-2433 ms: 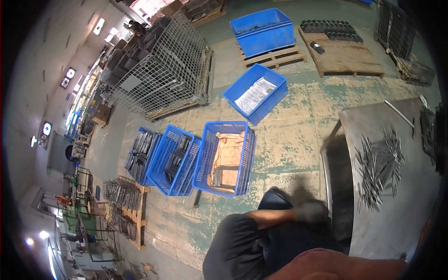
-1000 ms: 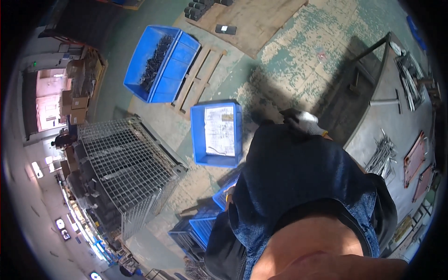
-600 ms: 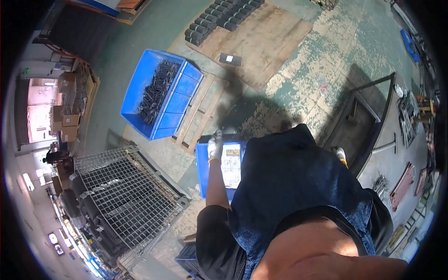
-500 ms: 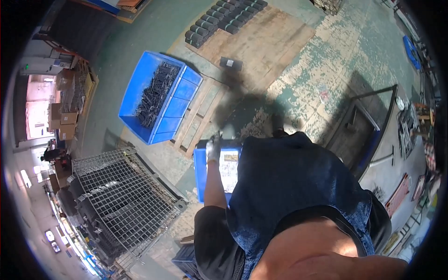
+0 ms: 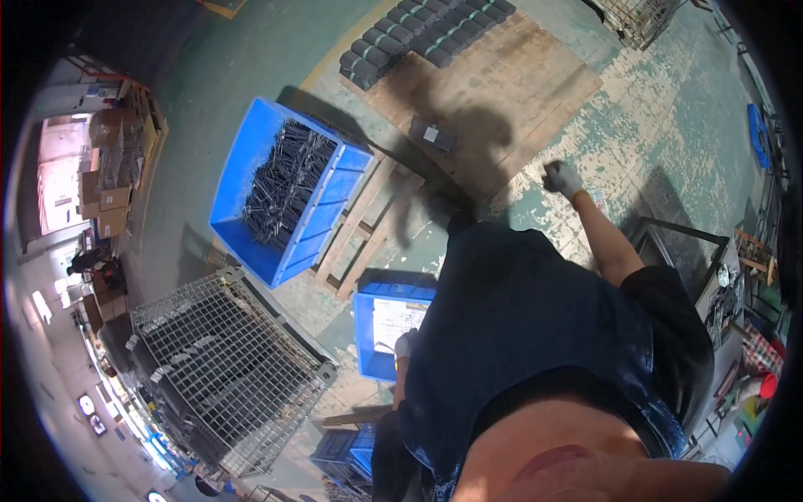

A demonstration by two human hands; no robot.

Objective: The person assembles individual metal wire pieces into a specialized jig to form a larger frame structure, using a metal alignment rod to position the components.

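Two gloved hands: our left hand (image 5: 406, 343) grasping small blue crate (image 5: 374, 335) rim at frame centre, right hand (image 5: 561, 177) clenched, empty, upper right. One-handed hold: we risk crate tipping.

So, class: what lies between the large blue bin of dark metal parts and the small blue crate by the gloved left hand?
Head view: a wooden pallet.

Left gloved hand (image 5: 405, 344) over small blue crate (image 5: 378, 333), right hand (image 5: 561, 177) fisted
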